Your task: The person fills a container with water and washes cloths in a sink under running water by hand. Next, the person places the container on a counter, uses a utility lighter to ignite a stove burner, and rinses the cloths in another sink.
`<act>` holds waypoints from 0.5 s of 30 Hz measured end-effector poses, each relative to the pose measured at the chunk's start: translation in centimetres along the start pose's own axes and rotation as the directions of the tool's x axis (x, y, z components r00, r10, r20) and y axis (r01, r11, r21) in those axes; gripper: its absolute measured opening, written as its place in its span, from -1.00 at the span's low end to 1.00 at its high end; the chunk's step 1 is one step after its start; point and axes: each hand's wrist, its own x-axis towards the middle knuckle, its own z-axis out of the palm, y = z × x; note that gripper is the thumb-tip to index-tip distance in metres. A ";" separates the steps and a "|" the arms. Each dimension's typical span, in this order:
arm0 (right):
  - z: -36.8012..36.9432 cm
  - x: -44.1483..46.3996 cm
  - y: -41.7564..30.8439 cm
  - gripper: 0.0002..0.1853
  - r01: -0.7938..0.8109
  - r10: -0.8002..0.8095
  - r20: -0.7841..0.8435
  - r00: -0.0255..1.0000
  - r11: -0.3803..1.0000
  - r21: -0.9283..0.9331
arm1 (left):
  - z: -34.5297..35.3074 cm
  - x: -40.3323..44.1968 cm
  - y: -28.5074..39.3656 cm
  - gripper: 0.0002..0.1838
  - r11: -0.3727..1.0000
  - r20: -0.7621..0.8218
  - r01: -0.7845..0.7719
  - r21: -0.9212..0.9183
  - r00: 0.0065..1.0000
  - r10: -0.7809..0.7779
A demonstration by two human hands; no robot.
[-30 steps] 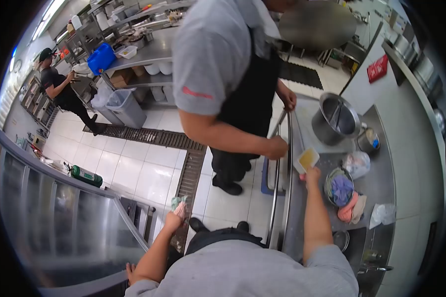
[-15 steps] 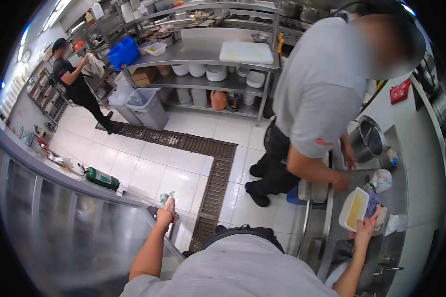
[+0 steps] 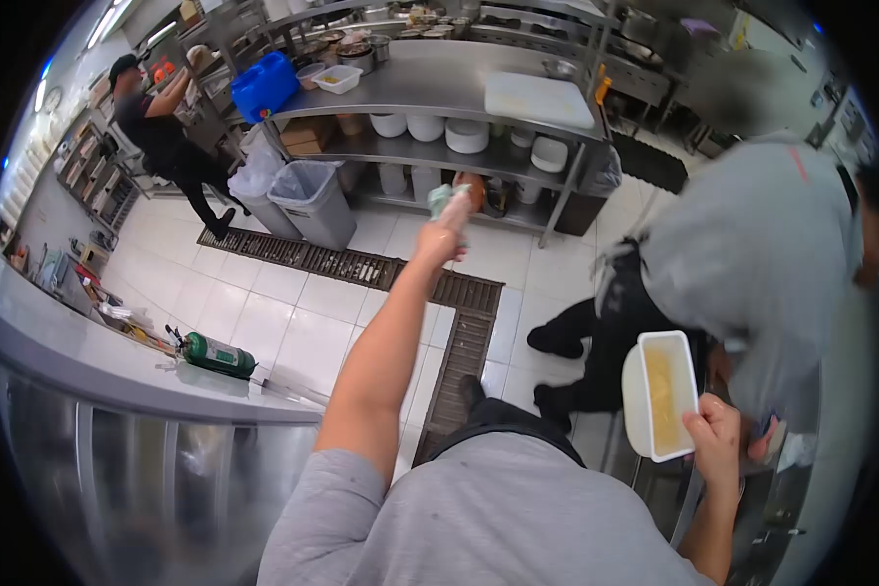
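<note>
My left hand [image 3: 441, 242] reaches out in front of me over the floor, closed on a crumpled pale green and pinkish cloth [image 3: 451, 203]. At the right, my right hand [image 3: 715, 430] grips the edge of a white rectangular tub [image 3: 666, 396]. The tub is tilted and has a yellowish substance inside. Another pale container edge [image 3: 637, 405] shows just beside the tub's left side; whether the two touch I cannot tell. A co-worker [image 3: 762, 244] in a grey shirt stands close behind the tub.
A steel shelf table [image 3: 420, 83] holds a blue jerrycan [image 3: 266, 86] and a white cutting board [image 3: 539, 100]. Grey bins [image 3: 314, 203] stand by it. A floor drain grate [image 3: 471, 337] crosses the tiles. A green cylinder [image 3: 217, 355] lies left. Another person [image 3: 161, 137] stands farther back.
My left hand has swung forward and to the right with the cloth. The tub has been lifted away from the counter and moved left. The co-worker has shifted to the right, and the view has turned.
</note>
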 end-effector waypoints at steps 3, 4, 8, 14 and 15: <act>5.8 7.5 -1.1 -0.75 0.219 -0.216 0.074 0.974 0.975 -0.037 | -0.6 5.1 0.5 -0.63 0.982 0.151 -0.151 0.117 0.980 0.132; 8.2 9.9 -1.8 -0.74 0.250 -0.247 0.078 0.966 0.968 -0.025 | -2.3 6.2 -0.2 -0.71 0.968 0.215 -0.162 0.192 0.969 0.120; 18.3 19.4 -5.1 -0.75 0.475 -0.455 0.192 0.869 0.877 -0.075 | -15.6 8.7 -10.2 -0.64 0.627 0.329 -0.456 0.632 0.890 0.316; 36.8 29.6 -11.7 -0.76 0.523 -0.504 0.297 0.811 0.852 0.015 | -44.7 0.8 -19.2 -0.19 0.047 -0.221 0.221 0.974 0.975 -0.009; 40.0 31.0 -12.8 -0.76 0.537 -0.515 0.309 0.799 0.843 0.018 | -50.0 -0.3 -21.3 -0.15 0.088 -0.268 0.262 0.961 0.961 0.070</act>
